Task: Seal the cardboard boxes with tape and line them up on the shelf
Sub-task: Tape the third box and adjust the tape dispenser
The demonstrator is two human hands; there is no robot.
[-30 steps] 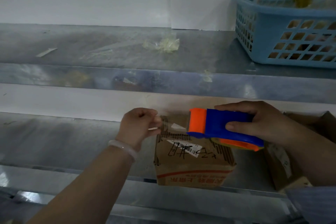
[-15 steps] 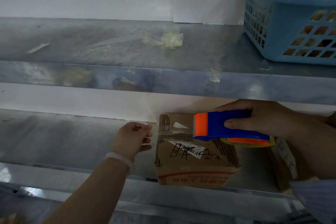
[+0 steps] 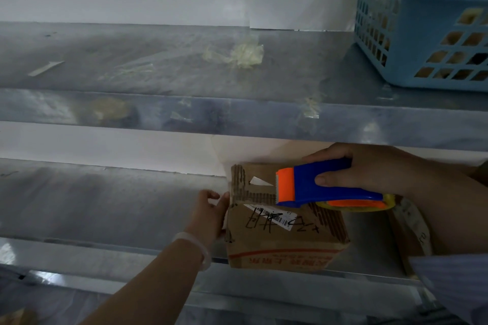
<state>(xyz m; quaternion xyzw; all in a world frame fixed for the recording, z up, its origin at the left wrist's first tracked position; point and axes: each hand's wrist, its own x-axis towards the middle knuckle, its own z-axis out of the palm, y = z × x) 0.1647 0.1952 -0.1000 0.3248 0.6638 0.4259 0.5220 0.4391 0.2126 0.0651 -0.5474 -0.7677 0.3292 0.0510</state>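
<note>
The left hand [image 3: 208, 212] is bare, with a pale, translucent bangle [image 3: 194, 245] ringing the wrist just below it; the forearm under the bangle carries no sleeve. The right hand [image 3: 369, 169] is also bare, and no ring shows on its fingers [image 3: 326, 181]. Well below that hand, a light blue-grey sleeve [image 3: 454, 285] with fine stripes covers the arm.
</note>
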